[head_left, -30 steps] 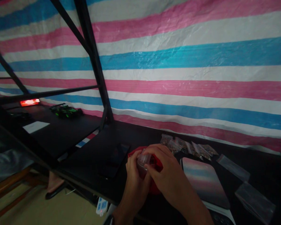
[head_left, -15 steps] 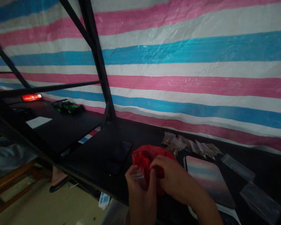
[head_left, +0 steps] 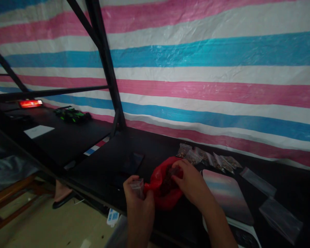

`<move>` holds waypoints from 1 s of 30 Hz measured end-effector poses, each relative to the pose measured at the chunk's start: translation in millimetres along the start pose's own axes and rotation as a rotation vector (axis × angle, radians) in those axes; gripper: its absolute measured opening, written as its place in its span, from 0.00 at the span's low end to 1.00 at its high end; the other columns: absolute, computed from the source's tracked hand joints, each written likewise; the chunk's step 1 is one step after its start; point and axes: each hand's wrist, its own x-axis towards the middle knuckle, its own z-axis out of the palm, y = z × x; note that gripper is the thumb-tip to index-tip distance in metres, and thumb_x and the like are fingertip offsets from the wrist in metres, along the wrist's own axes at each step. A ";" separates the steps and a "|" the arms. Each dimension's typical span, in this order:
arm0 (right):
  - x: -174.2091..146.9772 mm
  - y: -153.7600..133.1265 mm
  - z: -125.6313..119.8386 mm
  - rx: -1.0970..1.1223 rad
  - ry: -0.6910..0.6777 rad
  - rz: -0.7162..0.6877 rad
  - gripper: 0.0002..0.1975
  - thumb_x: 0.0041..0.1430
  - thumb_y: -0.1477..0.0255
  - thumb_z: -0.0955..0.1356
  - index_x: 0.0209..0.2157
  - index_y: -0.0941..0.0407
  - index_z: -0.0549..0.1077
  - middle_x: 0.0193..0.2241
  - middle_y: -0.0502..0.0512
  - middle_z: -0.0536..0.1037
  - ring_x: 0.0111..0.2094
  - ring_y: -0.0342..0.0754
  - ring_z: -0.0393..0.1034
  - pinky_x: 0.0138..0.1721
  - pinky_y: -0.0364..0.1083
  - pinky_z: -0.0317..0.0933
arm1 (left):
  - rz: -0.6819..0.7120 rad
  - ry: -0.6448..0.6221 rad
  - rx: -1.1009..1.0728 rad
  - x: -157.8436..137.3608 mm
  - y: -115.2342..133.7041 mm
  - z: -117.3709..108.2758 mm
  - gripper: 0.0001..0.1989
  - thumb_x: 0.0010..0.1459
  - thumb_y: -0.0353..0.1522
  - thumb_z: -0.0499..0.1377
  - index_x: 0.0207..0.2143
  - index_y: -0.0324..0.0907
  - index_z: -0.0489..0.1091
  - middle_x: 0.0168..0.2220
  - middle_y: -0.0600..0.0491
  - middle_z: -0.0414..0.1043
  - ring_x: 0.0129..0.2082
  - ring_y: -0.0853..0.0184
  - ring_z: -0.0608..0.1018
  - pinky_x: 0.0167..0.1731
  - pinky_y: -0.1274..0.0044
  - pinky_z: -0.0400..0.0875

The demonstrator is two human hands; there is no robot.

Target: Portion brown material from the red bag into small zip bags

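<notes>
A: ok left to right, what have we got?

B: far side of the black frame [head_left: 107, 65] there's a green toy car [head_left: 72, 114], then a dark phone-looking slab [head_left: 132, 165] flat on the counter [head_left: 100, 172]

A: and the left hand [head_left: 139, 208]?

B: curled up, thumb and fingers around a small clear bag [head_left: 137, 187]. The thumb is right by the edge of the red bag [head_left: 167, 202], can't tell if it's pinching that too

A: where's the red one sitting?

B: between the two hands, mouth open, dark stuff [head_left: 167, 179] inside

A: right hand [head_left: 190, 181]?

B: half-curled, fingertips in the bag's mouth. Honestly can't tell if they've got hold of anything. Past it: filled baggies [head_left: 193, 156] at the back, a flat shiny-topped device [head_left: 226, 194] next to the forearm, then two flat clear sleeves [head_left: 258, 181] furthest right
</notes>
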 end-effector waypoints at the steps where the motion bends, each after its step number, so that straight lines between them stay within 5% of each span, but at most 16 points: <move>1: 1.2 0.7 2.8 -0.006 -0.001 -0.010 0.13 0.57 0.84 0.72 0.41 0.53 0.76 0.49 0.56 0.77 0.52 0.56 0.73 0.55 0.54 0.63 | 0.001 -0.022 0.025 -2.3 -0.5 0.1 0.26 0.49 0.31 0.64 0.51 0.45 0.64 0.37 0.56 0.70 0.31 0.69 0.77 0.35 0.74 0.74; 6: -0.4 1.5 11.4 0.041 -0.026 -0.073 0.15 0.57 0.86 0.70 0.40 0.53 0.76 0.47 0.54 0.78 0.49 0.53 0.75 0.52 0.51 0.64 | 0.062 -0.100 0.124 -8.6 -4.9 4.6 0.33 0.47 0.32 0.70 0.55 0.45 0.63 0.45 0.52 0.70 0.39 0.63 0.79 0.42 0.69 0.77; 10: -5.8 2.3 6.7 0.063 -0.072 -0.099 0.16 0.55 0.88 0.70 0.40 0.53 0.76 0.46 0.53 0.80 0.49 0.52 0.74 0.52 0.49 0.63 | 0.058 -0.133 0.068 -2.4 -2.7 9.7 0.31 0.46 0.31 0.69 0.53 0.45 0.64 0.41 0.54 0.71 0.35 0.65 0.78 0.35 0.73 0.76; 17: -19.6 0.6 -6.5 0.076 -0.208 -0.056 0.14 0.54 0.83 0.71 0.39 0.52 0.78 0.44 0.51 0.79 0.45 0.50 0.74 0.47 0.47 0.62 | 0.136 0.025 0.006 14.4 4.8 11.8 0.31 0.45 0.34 0.70 0.51 0.46 0.64 0.36 0.56 0.70 0.29 0.69 0.76 0.31 0.76 0.73; 30: -24.0 -15.4 0.4 0.300 -0.346 0.030 0.06 0.58 0.76 0.71 0.38 0.54 0.79 0.33 0.50 0.83 0.34 0.46 0.76 0.33 0.43 0.62 | 0.280 0.050 -0.041 12.7 5.2 10.7 0.24 0.48 0.29 0.66 0.48 0.45 0.65 0.37 0.56 0.69 0.32 0.69 0.76 0.31 0.79 0.73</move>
